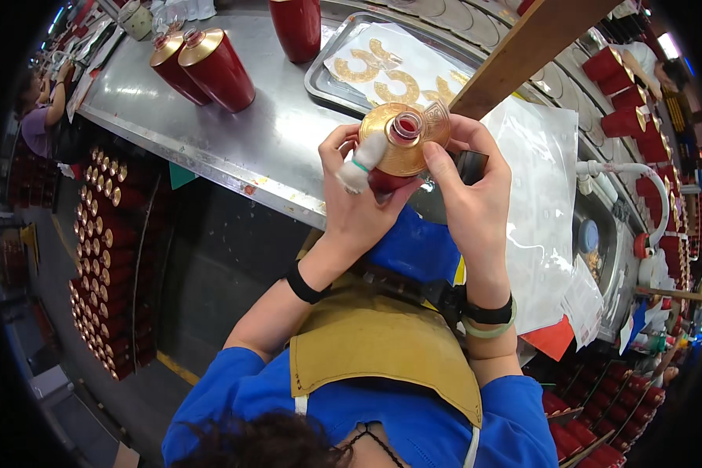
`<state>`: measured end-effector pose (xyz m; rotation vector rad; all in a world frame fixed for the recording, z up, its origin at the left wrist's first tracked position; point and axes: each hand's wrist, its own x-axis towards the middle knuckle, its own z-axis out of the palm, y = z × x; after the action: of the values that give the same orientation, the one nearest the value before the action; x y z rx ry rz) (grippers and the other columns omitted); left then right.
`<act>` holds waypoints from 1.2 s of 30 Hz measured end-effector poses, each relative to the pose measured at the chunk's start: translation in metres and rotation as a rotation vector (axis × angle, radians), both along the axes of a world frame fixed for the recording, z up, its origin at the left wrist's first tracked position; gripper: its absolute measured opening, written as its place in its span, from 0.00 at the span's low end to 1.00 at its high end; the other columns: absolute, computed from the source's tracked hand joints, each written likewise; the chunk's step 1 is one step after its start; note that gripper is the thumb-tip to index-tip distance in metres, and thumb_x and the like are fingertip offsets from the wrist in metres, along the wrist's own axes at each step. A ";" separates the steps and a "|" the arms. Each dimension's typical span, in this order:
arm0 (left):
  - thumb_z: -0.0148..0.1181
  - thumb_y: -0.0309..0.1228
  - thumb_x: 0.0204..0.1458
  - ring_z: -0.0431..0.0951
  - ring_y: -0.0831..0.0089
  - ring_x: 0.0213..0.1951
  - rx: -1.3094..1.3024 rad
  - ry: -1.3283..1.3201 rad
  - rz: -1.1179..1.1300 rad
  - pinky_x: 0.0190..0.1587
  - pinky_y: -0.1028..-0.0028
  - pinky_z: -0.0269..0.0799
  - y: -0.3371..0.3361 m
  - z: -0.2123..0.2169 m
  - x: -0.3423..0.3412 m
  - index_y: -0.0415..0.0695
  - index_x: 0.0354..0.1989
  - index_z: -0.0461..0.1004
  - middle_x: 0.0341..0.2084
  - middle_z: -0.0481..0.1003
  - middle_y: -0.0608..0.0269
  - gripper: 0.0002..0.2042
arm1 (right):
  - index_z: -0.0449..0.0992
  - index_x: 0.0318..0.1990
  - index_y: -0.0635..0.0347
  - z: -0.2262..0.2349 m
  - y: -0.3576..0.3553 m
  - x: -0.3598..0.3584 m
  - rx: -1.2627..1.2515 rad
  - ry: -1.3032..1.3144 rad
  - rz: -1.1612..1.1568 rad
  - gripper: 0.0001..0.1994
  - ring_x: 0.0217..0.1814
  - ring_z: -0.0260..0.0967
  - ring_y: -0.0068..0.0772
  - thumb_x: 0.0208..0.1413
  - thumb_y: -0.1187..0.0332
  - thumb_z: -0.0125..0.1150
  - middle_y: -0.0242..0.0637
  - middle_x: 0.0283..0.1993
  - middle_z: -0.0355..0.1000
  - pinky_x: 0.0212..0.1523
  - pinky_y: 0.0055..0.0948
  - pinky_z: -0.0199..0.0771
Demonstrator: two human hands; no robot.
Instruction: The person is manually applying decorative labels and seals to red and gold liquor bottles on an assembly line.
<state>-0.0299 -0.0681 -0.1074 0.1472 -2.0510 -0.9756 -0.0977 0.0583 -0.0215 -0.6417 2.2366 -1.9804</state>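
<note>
My left hand (357, 214) is closed around a dark red bottle (395, 161) with a gold shoulder and an open clear neck, tilted toward me. A white cloth pad (364, 161) tied with a green band is at the left side of the shoulder, by my left fingers. My right hand (476, 183) pinches a gold patterned decal (437, 121) against the right side of the shoulder, thumb on top. Beyond my hands, a metal tray (315, 84) holds a white sheet with several curved gold decals (402, 87).
Red bottles (220, 72) with gold shoulders stand on the metal table (144, 101) at left. A wooden post (526, 58) slants close beyond my right hand. Clear plastic sheeting (542, 203) covers the right side. Racked bottles (105, 269) are at lower left; a person (40, 125) is at far left.
</note>
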 end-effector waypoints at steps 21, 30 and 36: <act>0.79 0.29 0.51 0.71 0.42 0.64 0.150 0.066 0.032 0.65 0.54 0.71 0.023 -0.014 -0.021 0.50 0.72 0.62 0.68 0.59 0.41 0.41 | 0.78 0.57 0.63 0.006 -0.005 0.002 0.101 0.087 -0.083 0.16 0.27 0.59 0.10 0.62 0.77 0.66 0.24 0.29 0.69 0.29 0.18 0.61; 0.84 0.32 0.37 0.71 0.48 0.64 -0.004 0.024 -0.153 0.65 0.57 0.73 -0.026 0.004 0.006 0.43 0.65 0.66 0.65 0.62 0.45 0.44 | 0.76 0.60 0.64 0.005 0.000 0.005 0.171 0.092 -0.077 0.27 0.33 0.64 0.18 0.54 0.68 0.78 0.35 0.50 0.73 0.34 0.23 0.67; 0.84 0.31 0.40 0.70 0.52 0.65 0.181 -0.004 -0.323 0.65 0.57 0.72 -0.023 0.008 0.009 0.42 0.68 0.62 0.62 0.63 0.50 0.46 | 0.75 0.65 0.65 -0.006 -0.002 0.020 0.126 -0.109 0.043 0.37 0.39 0.67 0.27 0.48 0.61 0.84 0.38 0.53 0.70 0.40 0.27 0.70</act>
<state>-0.0207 -0.0909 -0.0993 -0.0907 -2.0261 -1.3600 -0.0781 0.0567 -0.0278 -0.5493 2.2413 -1.7916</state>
